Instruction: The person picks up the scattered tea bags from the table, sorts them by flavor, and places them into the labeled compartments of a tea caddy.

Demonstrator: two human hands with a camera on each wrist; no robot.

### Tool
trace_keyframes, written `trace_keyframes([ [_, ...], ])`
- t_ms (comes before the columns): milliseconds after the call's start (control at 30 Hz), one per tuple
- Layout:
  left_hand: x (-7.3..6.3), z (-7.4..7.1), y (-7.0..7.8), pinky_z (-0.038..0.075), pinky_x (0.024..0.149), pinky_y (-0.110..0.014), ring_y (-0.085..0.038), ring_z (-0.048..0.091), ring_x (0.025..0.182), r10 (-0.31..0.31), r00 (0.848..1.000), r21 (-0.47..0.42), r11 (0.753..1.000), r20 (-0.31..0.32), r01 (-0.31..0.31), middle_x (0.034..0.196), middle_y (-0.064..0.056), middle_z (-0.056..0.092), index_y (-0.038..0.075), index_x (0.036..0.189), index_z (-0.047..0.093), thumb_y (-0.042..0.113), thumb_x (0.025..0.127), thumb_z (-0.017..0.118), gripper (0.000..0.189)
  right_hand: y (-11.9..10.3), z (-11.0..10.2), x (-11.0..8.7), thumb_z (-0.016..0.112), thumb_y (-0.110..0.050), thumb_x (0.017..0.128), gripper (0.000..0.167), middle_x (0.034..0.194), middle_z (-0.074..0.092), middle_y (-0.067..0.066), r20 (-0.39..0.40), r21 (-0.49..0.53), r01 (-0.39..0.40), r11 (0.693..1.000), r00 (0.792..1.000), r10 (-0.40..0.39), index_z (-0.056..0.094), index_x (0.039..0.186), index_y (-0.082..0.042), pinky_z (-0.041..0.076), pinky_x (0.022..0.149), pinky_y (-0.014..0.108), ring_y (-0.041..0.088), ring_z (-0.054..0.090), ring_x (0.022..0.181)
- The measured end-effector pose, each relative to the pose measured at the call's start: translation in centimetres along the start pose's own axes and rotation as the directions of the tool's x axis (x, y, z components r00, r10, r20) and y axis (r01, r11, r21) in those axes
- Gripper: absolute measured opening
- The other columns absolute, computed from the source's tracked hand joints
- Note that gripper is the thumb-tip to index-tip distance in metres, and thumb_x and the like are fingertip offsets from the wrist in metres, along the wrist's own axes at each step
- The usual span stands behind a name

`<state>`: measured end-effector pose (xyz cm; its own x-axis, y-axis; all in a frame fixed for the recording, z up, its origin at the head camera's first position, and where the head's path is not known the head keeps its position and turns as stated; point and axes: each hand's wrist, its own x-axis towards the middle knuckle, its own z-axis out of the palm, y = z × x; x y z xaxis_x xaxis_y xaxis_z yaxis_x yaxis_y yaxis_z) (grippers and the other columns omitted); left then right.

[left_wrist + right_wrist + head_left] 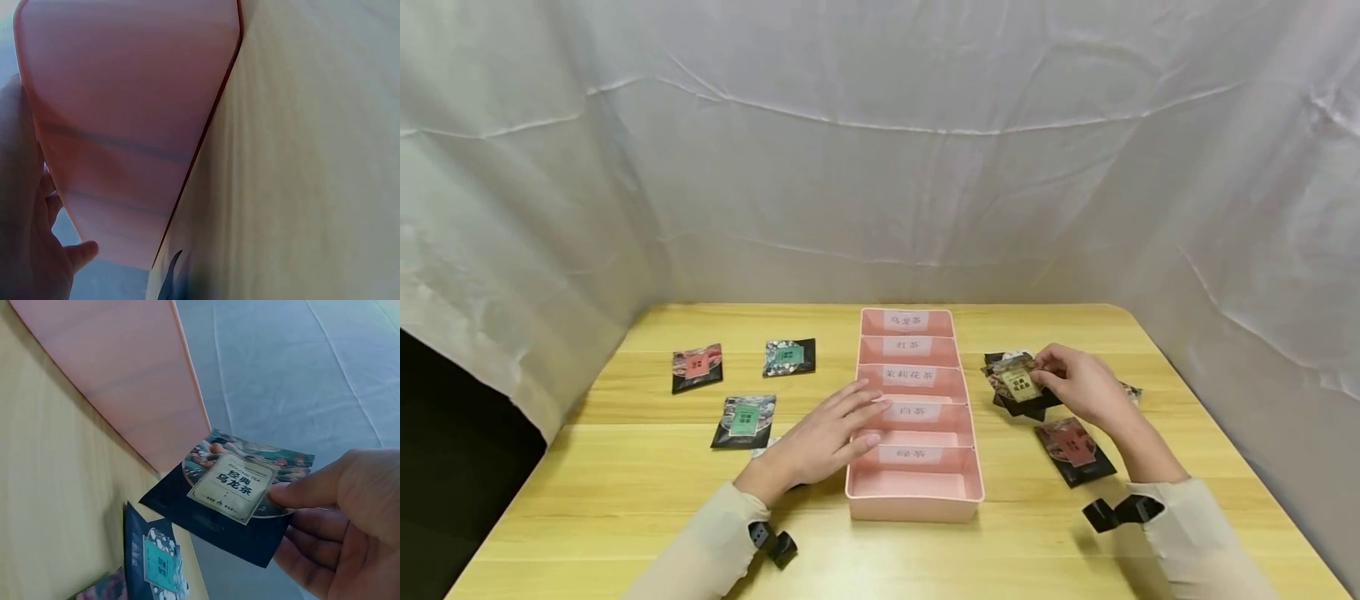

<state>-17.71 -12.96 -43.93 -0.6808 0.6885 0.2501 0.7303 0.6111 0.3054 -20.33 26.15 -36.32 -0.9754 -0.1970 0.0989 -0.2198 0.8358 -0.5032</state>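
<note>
Pale curtain (902, 192) hangs behind the wooden table (617, 467); the right hand (1081, 385) pinches an oolong tea packet (228, 487); from there the pink box (915, 509) lies at nine o'clock, long axis twelve to six; the left hand (826, 433), fingers extended over its nine-o'clock rim, is nearer.

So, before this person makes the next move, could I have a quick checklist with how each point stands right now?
1. Flat black sachet with a cream label held securely: ok, the right hand pinches it at one edge.
2. Label uncovered enough to read: ok, "TEA" shows in the right wrist view.
3. Pink plastic five-compartment box steadied: ok, the left hand rests at its left rim.
4. Sachet over a compartment: not ok, it is to the right of the box.
5. Back of the sachet undamaged: cannot tell, that side is hidden.
</note>
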Motion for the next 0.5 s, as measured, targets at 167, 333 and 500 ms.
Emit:
trace_keyframes([
  [167, 0.1, 0.1, -0.1, 0.016, 0.12, -0.043, -0.022, 0.015, 0.148, 0.018, 1.0, 0.029, 0.999, -0.013, -0.017, 0.155, -0.006, 0.037, 0.02, 0.152, 0.038, 0.048, 0.105, 0.033, 0.055, -0.4, -0.4, 1.2, 0.062, -0.015, 0.097, 0.035, 0.106, 0.069, 0.017, -0.007, 0.036, 0.004, 0.999, 1.0, -0.004, 0.052, 0.129, -0.005, 0.052, 0.068, 0.043, 0.035, 0.066, 0.093],
  [333, 0.1, 0.1, 0.0, 0.016, 0.119, -0.047, -0.02, 0.014, 0.148, 0.007, 1.0, 0.056, 0.998, -0.009, -0.006, 0.156, -0.006, 0.035, 0.021, 0.152, 0.039, 0.049, 0.105, 0.032, 0.055, -0.8, -0.7, 2.5, 0.06, -0.015, 0.098, 0.054, 0.115, 0.063, 0.021, -0.015, 0.023, 0.028, 0.999, 1.0, -0.028, 0.039, 0.148, -0.012, 0.047, 0.056, 0.034, 0.037, 0.066, 0.094],
  [500, 0.1, 0.0, 0.1, 0.014, 0.12, -0.044, -0.021, 0.015, 0.148, 0.0, 1.0, 0.097, 0.995, -0.011, 0.001, 0.157, -0.007, 0.033, 0.021, 0.152, 0.039, 0.048, 0.104, 0.034, 0.055, -1.6, -0.6, 3.7, 0.059, -0.019, 0.1, 0.046, 0.116, 0.061, 0.018, -0.023, 0.008, 0.031, 0.999, 0.999, -0.031, 0.046, 0.144, -0.013, 0.046, 0.053, 0.032, 0.036, 0.065, 0.096],
])
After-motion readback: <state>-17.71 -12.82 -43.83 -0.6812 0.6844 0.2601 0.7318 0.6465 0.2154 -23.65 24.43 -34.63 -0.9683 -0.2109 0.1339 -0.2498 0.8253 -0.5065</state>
